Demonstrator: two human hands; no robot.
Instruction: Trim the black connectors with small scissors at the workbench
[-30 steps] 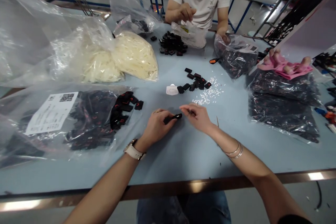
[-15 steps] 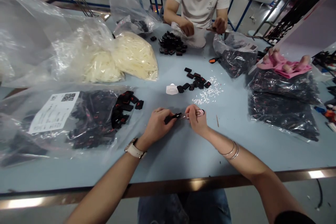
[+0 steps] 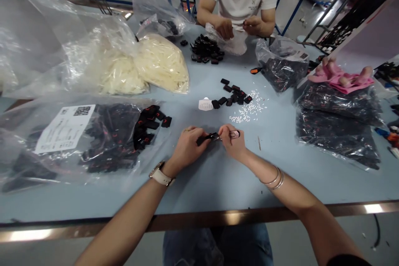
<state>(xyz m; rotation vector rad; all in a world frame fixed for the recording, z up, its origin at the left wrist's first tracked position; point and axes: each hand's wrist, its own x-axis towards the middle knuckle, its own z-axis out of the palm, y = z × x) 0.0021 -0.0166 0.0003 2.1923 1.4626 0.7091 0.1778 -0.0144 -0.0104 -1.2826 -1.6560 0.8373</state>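
Near the middle of the table, my left hand (image 3: 191,145) pinches a small black plastic piece (image 3: 204,138) between thumb and fingers, its end pointing right. My right hand (image 3: 232,143) is closed around a small metal-tipped tool (image 3: 235,134) with a pinkish looped end; its tip meets the right end of the black piece. The fingers partly hide both things. Just beyond my hands lie tiny white bits (image 3: 249,110), a loose group of black pieces (image 3: 237,95) and a white tag (image 3: 205,104).
On the left lie a labelled bag of black pieces (image 3: 109,137) and a bag of cream-coloured parts (image 3: 162,64). To the right, pink gloves (image 3: 346,77) rest on bagged black parts (image 3: 338,133). A co-worker (image 3: 240,0) sits opposite, behind a black pile (image 3: 207,48). An orange-and-black object (image 3: 255,70) lies nearby.
My hands stay nearly in place, the tool's tip now closer against the black piece. Across the table, the co-worker's hand on the right has risen and moved inward. The view has shifted slightly.
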